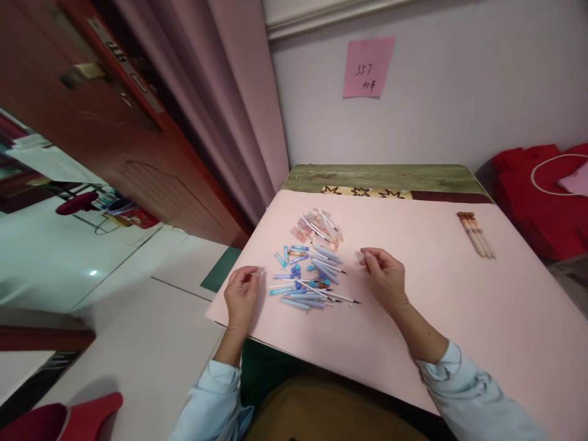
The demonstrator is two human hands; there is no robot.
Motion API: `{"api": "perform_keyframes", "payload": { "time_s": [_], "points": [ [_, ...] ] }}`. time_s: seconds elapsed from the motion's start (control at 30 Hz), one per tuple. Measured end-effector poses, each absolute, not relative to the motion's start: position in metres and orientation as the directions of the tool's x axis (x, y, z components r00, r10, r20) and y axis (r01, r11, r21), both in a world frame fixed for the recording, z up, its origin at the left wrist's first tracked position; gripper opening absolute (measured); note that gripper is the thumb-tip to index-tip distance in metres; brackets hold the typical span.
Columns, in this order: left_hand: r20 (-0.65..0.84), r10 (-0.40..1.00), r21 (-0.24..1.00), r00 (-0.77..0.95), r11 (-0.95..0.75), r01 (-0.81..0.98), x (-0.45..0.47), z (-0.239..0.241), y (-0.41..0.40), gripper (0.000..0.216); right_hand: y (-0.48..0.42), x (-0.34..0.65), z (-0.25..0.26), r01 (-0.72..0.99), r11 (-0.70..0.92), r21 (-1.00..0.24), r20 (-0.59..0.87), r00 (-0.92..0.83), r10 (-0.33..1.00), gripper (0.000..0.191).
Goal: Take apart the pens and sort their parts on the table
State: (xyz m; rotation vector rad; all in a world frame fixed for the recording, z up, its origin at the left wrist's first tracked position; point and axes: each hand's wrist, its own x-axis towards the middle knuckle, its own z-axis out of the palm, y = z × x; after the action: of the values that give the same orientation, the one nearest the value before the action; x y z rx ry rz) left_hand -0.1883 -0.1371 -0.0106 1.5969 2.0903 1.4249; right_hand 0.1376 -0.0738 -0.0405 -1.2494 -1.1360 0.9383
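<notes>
My left hand [241,297] hovers at the table's left edge with its fingers curled in toward the thumb. A faint pale bit shows at its fingertips, too small to name. My right hand [386,277] is held to the right of the blue parts, thumb and forefinger pinched together, and nothing shows between them. Between my hands lies a loose pile of blue pen barrels [301,303], small blue caps [296,270] and white pen refills [344,298] with dark tips. Just behind it is a heap of pink pen parts [310,228] with more white refills.
Whole-looking beige pens with brown tops [476,236] lie side by side at the table's right. The pink-covered table [432,226] stands against a wall. A red bag [523,196] sits beyond its right edge. At left is an open wooden door [151,153] beside a curtain [229,92].
</notes>
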Motion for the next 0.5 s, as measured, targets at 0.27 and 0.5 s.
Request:
{"api": "perform_keyframes", "payload": {
  "time_s": [0.27,0.5],
  "points": [
    [0.429,0.901,0.57,-0.061,-0.217,0.792,-0.149,-0.005,-0.093,0.011,-0.074,0.137,-0.044,0.056,0.099,-0.993,0.108,0.187,0.976,0.031],
    [0.283,0.949,0.434,0.137,-0.254,0.865,-0.13,-0.017,-0.058,0.024,-0.073,0.139,-0.042,0.029,0.1,-0.995,0.104,0.222,0.969,0.033]
  ]
}}
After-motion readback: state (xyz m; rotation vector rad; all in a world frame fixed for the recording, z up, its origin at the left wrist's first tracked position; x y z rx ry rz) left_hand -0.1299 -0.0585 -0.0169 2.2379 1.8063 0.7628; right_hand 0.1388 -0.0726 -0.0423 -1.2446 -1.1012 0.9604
